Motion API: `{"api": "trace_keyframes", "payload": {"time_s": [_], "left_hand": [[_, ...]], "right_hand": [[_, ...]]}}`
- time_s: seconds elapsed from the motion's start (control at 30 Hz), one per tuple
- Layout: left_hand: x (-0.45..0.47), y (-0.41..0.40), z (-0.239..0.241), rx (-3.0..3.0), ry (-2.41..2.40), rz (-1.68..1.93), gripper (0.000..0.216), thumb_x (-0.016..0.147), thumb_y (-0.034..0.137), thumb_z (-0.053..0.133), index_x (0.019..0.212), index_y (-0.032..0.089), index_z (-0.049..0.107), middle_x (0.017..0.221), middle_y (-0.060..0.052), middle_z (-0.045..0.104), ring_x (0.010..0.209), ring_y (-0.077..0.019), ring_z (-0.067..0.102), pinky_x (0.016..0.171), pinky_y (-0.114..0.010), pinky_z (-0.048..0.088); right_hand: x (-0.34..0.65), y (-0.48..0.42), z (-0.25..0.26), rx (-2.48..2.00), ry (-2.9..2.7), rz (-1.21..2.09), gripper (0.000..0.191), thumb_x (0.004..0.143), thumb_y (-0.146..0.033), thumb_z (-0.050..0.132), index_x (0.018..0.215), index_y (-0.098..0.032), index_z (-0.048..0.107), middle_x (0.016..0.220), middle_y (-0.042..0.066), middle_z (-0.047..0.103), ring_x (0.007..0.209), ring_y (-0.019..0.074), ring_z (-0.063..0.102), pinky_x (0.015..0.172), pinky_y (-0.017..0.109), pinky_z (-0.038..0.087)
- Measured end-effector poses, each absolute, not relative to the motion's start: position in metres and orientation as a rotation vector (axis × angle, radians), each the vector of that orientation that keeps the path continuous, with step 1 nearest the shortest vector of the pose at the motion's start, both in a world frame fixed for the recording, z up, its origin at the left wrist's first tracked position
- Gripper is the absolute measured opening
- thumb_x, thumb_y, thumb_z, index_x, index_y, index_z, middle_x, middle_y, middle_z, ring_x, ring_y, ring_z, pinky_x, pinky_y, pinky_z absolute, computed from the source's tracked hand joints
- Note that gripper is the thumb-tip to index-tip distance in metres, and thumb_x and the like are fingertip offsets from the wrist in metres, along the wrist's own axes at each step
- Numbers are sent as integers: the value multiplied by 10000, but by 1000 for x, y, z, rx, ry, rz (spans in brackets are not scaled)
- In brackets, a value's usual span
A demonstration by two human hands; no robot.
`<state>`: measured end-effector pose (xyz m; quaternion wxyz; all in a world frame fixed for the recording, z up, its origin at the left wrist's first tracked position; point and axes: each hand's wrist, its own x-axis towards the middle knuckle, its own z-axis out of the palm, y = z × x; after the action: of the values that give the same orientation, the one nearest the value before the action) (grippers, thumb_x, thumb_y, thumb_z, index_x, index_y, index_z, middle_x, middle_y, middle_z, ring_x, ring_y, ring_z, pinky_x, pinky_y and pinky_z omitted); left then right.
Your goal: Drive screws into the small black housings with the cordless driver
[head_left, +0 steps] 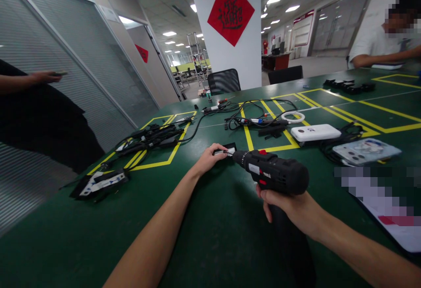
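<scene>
My right hand [284, 204] is wrapped round the handle of a black cordless drill [276, 169] with red switches. The drill lies level and its chuck points left, toward my left hand. My left hand [210, 160] has its thumb and fingers closed together right at the tip of the drill bit. What sits between these fingertips is too small to make out. Beneath the fingers and the bit lies a small black piece with a white part [232, 150], partly covered by my left hand.
Black cables [154, 136] lie tangled at left, beside black-and-white parts [101, 183]. Farther back are more cables and a white ring [292, 117]. A white power bank [315, 133], a clear-cased phone [365, 150] and black brackets [348, 86] lie at right. One person stands left; another sits right.
</scene>
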<state>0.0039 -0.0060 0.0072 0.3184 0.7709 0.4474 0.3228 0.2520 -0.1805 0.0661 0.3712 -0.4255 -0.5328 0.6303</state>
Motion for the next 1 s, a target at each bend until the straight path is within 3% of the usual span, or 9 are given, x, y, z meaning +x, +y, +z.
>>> {"api": "trace_keyframes", "payload": {"time_s": [0.17,0.33,0.6,1.0], "left_hand": [[3,-4,4,2024,1169,863,262,736,349,611,950,198,631,1005,-41,604,987,-209,542,894,-337,396],[2,-3,2,2023,1168,856,267,738,353,613,958,202,629,1004,-38,603,983,-205,541,890,-332,392],[2,-2,3,2015,1155,861,267,735,363,613,948,203,633,997,-41,605,971,-204,543,877,-332,399],[4,-7,8,1996,1187,839,276,733,366,605,955,204,634,1004,-39,604,982,-213,542,888,-348,400]], "right_hand": [[252,-180,65,-1058,-1393,1605,86,817,-241,501,840,-178,555,595,-33,572,508,120,545,587,299,437],[253,-179,61,-1056,-1381,1599,63,806,-221,511,823,-175,551,749,-7,605,496,97,544,605,307,441],[251,-181,66,-1065,-1371,1604,88,796,-228,504,850,-176,549,530,-47,551,480,117,526,580,295,426],[253,-181,64,-1075,-1411,1604,91,828,-246,508,842,-174,561,623,-28,592,520,111,545,636,306,433]]}}
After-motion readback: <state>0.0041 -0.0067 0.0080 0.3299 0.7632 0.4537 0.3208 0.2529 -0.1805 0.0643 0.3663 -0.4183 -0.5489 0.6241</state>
